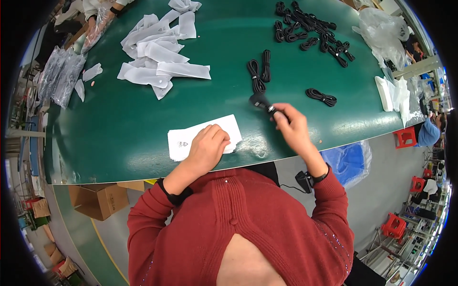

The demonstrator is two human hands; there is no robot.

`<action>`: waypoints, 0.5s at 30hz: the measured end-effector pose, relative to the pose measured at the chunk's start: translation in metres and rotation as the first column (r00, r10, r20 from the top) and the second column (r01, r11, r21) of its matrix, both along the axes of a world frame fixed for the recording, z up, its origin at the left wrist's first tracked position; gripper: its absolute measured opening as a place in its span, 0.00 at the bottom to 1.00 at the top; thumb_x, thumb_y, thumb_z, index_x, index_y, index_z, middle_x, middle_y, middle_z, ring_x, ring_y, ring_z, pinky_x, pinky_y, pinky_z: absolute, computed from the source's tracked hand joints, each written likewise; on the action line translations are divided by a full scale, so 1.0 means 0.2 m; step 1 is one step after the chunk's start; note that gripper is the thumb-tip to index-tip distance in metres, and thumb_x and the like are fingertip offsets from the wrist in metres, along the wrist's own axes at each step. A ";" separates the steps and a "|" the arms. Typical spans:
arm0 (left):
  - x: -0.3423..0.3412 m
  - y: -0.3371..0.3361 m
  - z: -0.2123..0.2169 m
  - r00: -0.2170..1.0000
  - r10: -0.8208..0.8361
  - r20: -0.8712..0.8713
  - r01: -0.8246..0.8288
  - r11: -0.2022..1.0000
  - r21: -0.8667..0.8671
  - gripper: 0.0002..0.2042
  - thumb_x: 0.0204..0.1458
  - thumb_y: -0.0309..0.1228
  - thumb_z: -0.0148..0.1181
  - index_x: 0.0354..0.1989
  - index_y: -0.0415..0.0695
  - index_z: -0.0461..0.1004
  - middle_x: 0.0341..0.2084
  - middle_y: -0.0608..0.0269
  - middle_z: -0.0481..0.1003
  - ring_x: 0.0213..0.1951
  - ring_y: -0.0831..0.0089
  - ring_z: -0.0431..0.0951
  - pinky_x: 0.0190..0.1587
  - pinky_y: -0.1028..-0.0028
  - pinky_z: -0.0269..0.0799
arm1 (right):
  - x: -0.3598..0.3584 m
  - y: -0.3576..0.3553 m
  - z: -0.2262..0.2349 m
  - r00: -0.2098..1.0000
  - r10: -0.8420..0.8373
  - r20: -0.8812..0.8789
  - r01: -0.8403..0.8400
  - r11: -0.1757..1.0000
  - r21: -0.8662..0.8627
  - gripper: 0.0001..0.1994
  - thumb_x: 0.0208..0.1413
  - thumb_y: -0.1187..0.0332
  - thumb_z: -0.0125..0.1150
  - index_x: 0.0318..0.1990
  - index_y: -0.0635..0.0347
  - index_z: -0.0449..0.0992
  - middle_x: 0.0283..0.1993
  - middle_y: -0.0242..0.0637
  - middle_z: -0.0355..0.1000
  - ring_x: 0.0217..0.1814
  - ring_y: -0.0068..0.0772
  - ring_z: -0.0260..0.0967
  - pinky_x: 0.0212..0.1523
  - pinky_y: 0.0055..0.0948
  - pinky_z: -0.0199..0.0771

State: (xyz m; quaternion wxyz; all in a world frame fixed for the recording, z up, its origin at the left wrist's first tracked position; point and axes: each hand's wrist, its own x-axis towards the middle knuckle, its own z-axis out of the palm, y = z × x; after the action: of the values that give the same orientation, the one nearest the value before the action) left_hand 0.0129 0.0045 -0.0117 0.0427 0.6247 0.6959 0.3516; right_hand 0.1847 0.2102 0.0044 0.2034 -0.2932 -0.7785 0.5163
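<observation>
My left hand [208, 145] rests, fingers curled, on a flat white bag [193, 135] lying on the green table [129, 124] near its front edge. My right hand [292, 126] is shut on a black coiled cable [262, 102], blurred, held just above the table to the right of the bag. Two more bundled black cables [260, 71] lie just beyond it, and another one [321, 97] lies to the right.
A heap of white bags [160, 47] covers the far left of the table. Several black cable bundles [310, 31] lie at the far right, beside clear plastic wrapping [384, 28]. Another person's hands [102, 12] work at the far left corner. A cardboard box [100, 200] sits under the table.
</observation>
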 end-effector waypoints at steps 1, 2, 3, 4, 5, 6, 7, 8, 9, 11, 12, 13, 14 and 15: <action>0.00 0.00 0.00 1.000 -0.002 0.000 0.002 1.000 0.000 0.05 0.49 0.21 0.63 0.32 0.37 0.72 0.28 0.58 0.72 0.31 0.68 0.74 0.34 0.72 0.70 | 0.00 -0.04 0.02 1.000 -0.002 0.000 0.002 1.000 0.000 0.13 0.57 0.74 0.57 0.49 0.64 0.75 0.32 0.40 0.70 0.30 0.31 0.68 0.32 0.26 0.70; 0.00 0.00 0.00 0.993 0.035 0.109 -0.032 0.999 -0.025 0.05 0.49 0.21 0.63 0.31 0.37 0.72 0.29 0.58 0.72 0.30 0.66 0.74 0.33 0.71 0.70 | 0.01 -0.08 0.03 0.992 0.126 -0.033 -0.117 0.974 0.191 0.12 0.56 0.74 0.57 0.48 0.64 0.76 0.32 0.39 0.70 0.29 0.31 0.68 0.31 0.27 0.69; 0.00 -0.01 0.00 0.973 0.074 0.217 -0.064 0.997 -0.054 0.06 0.49 0.21 0.63 0.31 0.38 0.71 0.29 0.58 0.71 0.29 0.64 0.73 0.32 0.70 0.70 | 0.01 -0.10 0.05 0.966 0.256 -0.039 -0.222 0.899 0.378 0.12 0.56 0.75 0.57 0.48 0.63 0.76 0.31 0.38 0.69 0.28 0.32 0.67 0.30 0.27 0.68; 0.00 -0.01 0.00 0.940 0.115 0.320 -0.093 0.992 -0.085 0.06 0.49 0.22 0.63 0.30 0.38 0.71 0.29 0.58 0.71 0.27 0.63 0.72 0.31 0.69 0.70 | 0.01 -0.12 0.05 0.966 0.255 -0.040 -0.221 0.898 0.380 0.12 0.56 0.75 0.57 0.48 0.63 0.76 0.31 0.38 0.69 0.28 0.32 0.67 0.30 0.27 0.68; 0.00 -0.01 0.00 0.941 0.115 0.319 -0.093 0.992 -0.083 0.06 0.49 0.22 0.63 0.30 0.38 0.71 0.29 0.58 0.71 0.27 0.63 0.72 0.31 0.69 0.70 | 0.02 -0.14 0.06 0.956 0.292 -0.031 -0.257 0.882 0.396 0.12 0.56 0.75 0.58 0.48 0.63 0.76 0.31 0.38 0.69 0.28 0.33 0.67 0.30 0.28 0.68; 0.00 -0.01 0.01 0.912 0.140 0.386 -0.113 0.989 -0.092 0.06 0.49 0.21 0.63 0.31 0.38 0.71 0.29 0.58 0.71 0.27 0.62 0.72 0.31 0.69 0.70 | 0.02 -0.15 0.07 0.944 0.329 -0.021 -0.292 0.864 0.411 0.12 0.55 0.75 0.58 0.47 0.62 0.76 0.31 0.38 0.69 0.28 0.34 0.67 0.30 0.30 0.68; 0.00 -0.02 0.02 0.877 0.165 0.451 -0.132 0.986 -0.103 0.06 0.49 0.21 0.63 0.31 0.38 0.71 0.28 0.57 0.71 0.26 0.62 0.72 0.31 0.69 0.69 | 0.02 -0.16 0.07 0.931 0.366 -0.011 -0.326 0.844 0.426 0.12 0.55 0.75 0.58 0.47 0.62 0.77 0.31 0.38 0.69 0.28 0.36 0.67 0.30 0.31 0.68; 0.00 -0.02 0.03 0.837 0.188 0.514 -0.150 0.982 -0.115 0.06 0.48 0.20 0.62 0.31 0.38 0.70 0.28 0.57 0.70 0.26 0.62 0.71 0.31 0.68 0.69 | 0.02 -0.16 0.07 0.930 0.367 -0.012 -0.326 0.843 0.428 0.12 0.55 0.75 0.58 0.47 0.62 0.77 0.31 0.38 0.69 0.28 0.36 0.67 0.30 0.31 0.68; -0.01 -0.02 0.03 0.838 0.189 0.512 -0.152 0.982 -0.113 0.06 0.48 0.20 0.62 0.31 0.38 0.70 0.28 0.57 0.70 0.26 0.62 0.71 0.31 0.68 0.69 | 0.02 -0.16 0.08 0.919 0.395 0.016 -0.363 0.826 0.431 0.12 0.55 0.75 0.59 0.47 0.62 0.77 0.32 0.39 0.70 0.29 0.37 0.68 0.32 0.31 0.69; -0.01 -0.02 0.03 0.833 0.156 0.530 -0.145 0.987 -0.062 0.05 0.49 0.20 0.62 0.31 0.39 0.71 0.29 0.57 0.71 0.27 0.63 0.71 0.32 0.69 0.69 | 0.02 -0.16 0.08 0.891 0.448 0.074 -0.434 0.790 0.433 0.13 0.54 0.76 0.59 0.47 0.62 0.77 0.33 0.40 0.71 0.31 0.40 0.70 0.34 0.31 0.70; -0.01 -0.01 0.03 0.831 0.137 0.539 -0.140 0.989 -0.036 0.05 0.49 0.19 0.61 0.31 0.39 0.71 0.29 0.58 0.71 0.28 0.64 0.71 0.33 0.69 0.69 | 0.02 -0.16 0.07 0.892 0.447 0.074 -0.432 0.791 0.434 0.13 0.54 0.76 0.59 0.47 0.62 0.77 0.33 0.40 0.71 0.31 0.40 0.70 0.34 0.31 0.70; -0.01 -0.01 0.03 0.831 0.136 0.539 -0.138 0.990 -0.035 0.05 0.49 0.19 0.61 0.31 0.39 0.71 0.29 0.58 0.71 0.28 0.64 0.71 0.33 0.69 0.69 | 0.01 -0.15 0.05 0.880 0.472 0.046 -0.455 0.812 0.365 0.12 0.53 0.76 0.60 0.46 0.62 0.76 0.34 0.41 0.72 0.32 0.42 0.71 0.35 0.33 0.71; -0.01 -0.01 0.04 0.894 0.066 0.442 -0.088 0.996 0.027 0.05 0.50 0.19 0.61 0.31 0.39 0.70 0.30 0.59 0.71 0.30 0.65 0.71 0.33 0.71 0.68 | -0.01 -0.15 0.03 0.869 0.495 0.016 -0.477 0.828 0.295 0.11 0.53 0.75 0.60 0.45 0.62 0.76 0.34 0.42 0.72 0.33 0.44 0.72 0.36 0.34 0.73; -0.01 0.00 0.04 0.942 0.000 0.336 -0.030 0.996 0.084 0.05 0.50 0.19 0.61 0.31 0.39 0.70 0.31 0.60 0.71 0.32 0.67 0.70 0.34 0.73 0.67 | -0.02 -0.15 0.02 0.857 0.514 -0.016 -0.498 0.838 0.223 0.11 0.53 0.75 0.60 0.45 0.62 0.76 0.35 0.42 0.72 0.34 0.46 0.73 0.38 0.36 0.74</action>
State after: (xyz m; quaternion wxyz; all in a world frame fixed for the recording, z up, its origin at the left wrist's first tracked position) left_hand 0.0112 0.0037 -0.0035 0.1305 0.5518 0.6670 0.4833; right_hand 0.1810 0.1806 0.0081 0.1187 -0.0340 -0.8703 0.4769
